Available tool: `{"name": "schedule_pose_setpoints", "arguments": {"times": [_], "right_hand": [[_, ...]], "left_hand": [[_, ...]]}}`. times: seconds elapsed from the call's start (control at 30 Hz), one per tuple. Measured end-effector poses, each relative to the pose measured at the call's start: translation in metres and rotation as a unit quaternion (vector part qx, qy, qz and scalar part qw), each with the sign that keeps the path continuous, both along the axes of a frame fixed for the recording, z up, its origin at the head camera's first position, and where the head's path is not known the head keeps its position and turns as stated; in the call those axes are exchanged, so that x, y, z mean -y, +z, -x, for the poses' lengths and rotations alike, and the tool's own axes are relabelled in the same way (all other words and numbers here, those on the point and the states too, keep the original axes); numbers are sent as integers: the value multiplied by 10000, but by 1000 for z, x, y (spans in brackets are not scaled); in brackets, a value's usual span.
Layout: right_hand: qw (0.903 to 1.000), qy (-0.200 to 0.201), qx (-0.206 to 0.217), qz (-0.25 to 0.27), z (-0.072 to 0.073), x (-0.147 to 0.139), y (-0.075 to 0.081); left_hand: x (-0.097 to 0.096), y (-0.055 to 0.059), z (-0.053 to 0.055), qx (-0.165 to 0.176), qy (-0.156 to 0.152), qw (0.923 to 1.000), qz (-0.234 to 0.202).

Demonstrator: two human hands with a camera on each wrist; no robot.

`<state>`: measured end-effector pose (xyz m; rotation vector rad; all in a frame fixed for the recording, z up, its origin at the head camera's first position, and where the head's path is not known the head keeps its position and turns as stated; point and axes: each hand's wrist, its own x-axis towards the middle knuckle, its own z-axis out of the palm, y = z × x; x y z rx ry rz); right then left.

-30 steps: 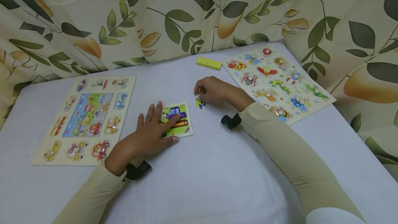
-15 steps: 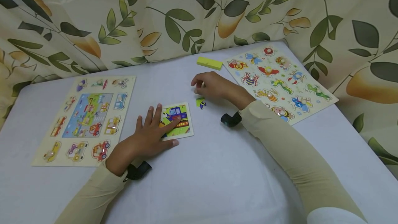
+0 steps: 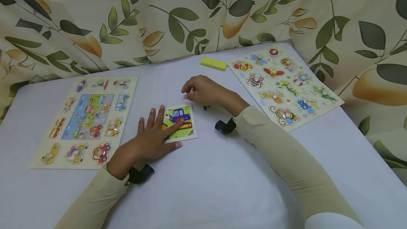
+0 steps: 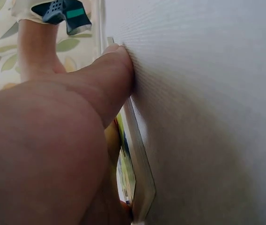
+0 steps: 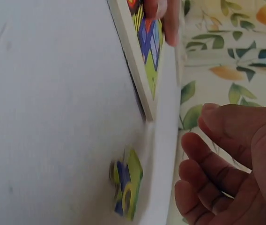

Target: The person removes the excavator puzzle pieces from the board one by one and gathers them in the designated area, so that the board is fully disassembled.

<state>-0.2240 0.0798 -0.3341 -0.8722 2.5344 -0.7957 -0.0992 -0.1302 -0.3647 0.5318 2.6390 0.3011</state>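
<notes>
My left hand [image 3: 151,140] lies with spread fingers over the left side of a small square jigsaw puzzle [image 3: 188,132] that shows a purple vehicle on green. Its index finger rests on the picture, and in the left wrist view the thumb [image 4: 112,75] lies along the puzzle's edge. My right hand [image 3: 206,90] hovers above and right of the puzzle, fingers loosely bent, nothing between them. A loose green and purple jigsaw piece [image 5: 129,185] lies on the table near the puzzle's corner; in the head view the right hand partly hides it.
On the left lies a vehicle peg puzzle board [image 3: 119,151]; on the right, an insect peg puzzle board [image 3: 292,98]. A yellow block [image 3: 213,64] stands at the back of the white-covered table [image 3: 203,186]. A leaf-patterned curtain [image 3: 178,17] hangs behind.
My right hand has lifted off the loose jigsaw piece and moved left, toward the square puzzle. The piece stays on the table. My left hand has kept its place.
</notes>
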Motion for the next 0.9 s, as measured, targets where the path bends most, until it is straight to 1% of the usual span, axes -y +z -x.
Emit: {"name": "schedule_pose_setpoints", "arguments": {"times": [0.07,0.2,0.3,0.43,0.7,0.9], "right_hand": [[9997,239,8,-9,-3,4,-1],[9981,593,153,53,-8,12,-3],[9971,685,324,114,-11,18,-5],[9957,806,432,118,-13,23,-6],[9940,1005,437,-13,-15,30,-4],[9924,1134,384,-281,-17,38,-5]], "left_hand": [[1,-1,0,-10,5,10000,-28],[2,-2,1,-21,-9,10000,-68],[3,-2,0,-44,-15,10000,-85],[3,-3,1,-70,-48,9999,-97],[3,-1,0,-18,-58,9999,-127],[3,1,-1,-14,-55,9999,-127]]}}
